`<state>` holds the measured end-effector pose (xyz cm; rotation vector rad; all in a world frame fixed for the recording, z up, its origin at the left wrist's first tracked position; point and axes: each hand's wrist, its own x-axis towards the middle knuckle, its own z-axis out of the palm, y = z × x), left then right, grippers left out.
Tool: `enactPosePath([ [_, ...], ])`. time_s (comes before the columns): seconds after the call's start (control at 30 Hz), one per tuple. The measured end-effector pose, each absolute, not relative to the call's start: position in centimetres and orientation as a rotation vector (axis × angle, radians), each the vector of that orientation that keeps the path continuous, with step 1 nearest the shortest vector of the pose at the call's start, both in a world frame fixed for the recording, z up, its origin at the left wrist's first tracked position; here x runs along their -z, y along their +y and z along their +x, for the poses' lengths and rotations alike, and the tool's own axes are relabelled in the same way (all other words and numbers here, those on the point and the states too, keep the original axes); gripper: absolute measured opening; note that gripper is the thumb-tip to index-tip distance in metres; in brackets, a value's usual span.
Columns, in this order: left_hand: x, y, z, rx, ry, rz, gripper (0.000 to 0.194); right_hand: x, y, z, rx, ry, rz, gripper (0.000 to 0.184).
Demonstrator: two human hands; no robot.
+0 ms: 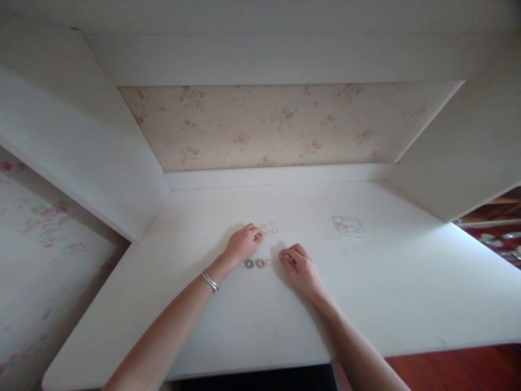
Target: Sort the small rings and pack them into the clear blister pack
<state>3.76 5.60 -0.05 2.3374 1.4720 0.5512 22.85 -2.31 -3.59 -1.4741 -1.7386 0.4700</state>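
Observation:
My left hand [244, 241], with a silver bracelet [210, 281] at the wrist, rests over the white table with its fingers curled and pinched together. Its fingertips are at the edge of a group of several thin gold-coloured rings [269, 232], and one ring there is partly covered. Closer to me lie a dark grey ring [249, 264], a brownish ring [260, 263] and a thin pale ring [268, 262] in a row. Right of that row, my right hand [302, 270] is closed in a pinch. What either pinch holds is too small to make out.
A clear plastic bag [347, 226] lies on the white table [244, 326] to the right. White side panels [459, 146] and a low back ledge [280, 176] bound the tabletop, with flowered wallpaper [260, 125] behind. Beneath the front edge, a dark surface [260, 380] shows.

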Motion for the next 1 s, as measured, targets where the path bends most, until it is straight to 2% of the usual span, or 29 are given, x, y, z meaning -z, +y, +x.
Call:
enactPosePath([
  [0.43, 0.5, 6.7, 4.8, -0.313, 1.515, 2.393, 0.022, 3.1, -2.4, 22.8, -0.523, -1.728, -1.46, 0.024],
  [0.73, -0.9, 3.1, 4.1, -0.375, 1.234, 2.413, 0.02, 3.1, -2.4, 22.6, -0.512, -1.729, -1.457, 0.023],
  [1.0, -1.6, 0.8, 4.6, -0.251, 1.183, 2.56, 0.02, 3.1, -2.4, 22.7, -0.51, -1.734, -1.46, 0.022],
])
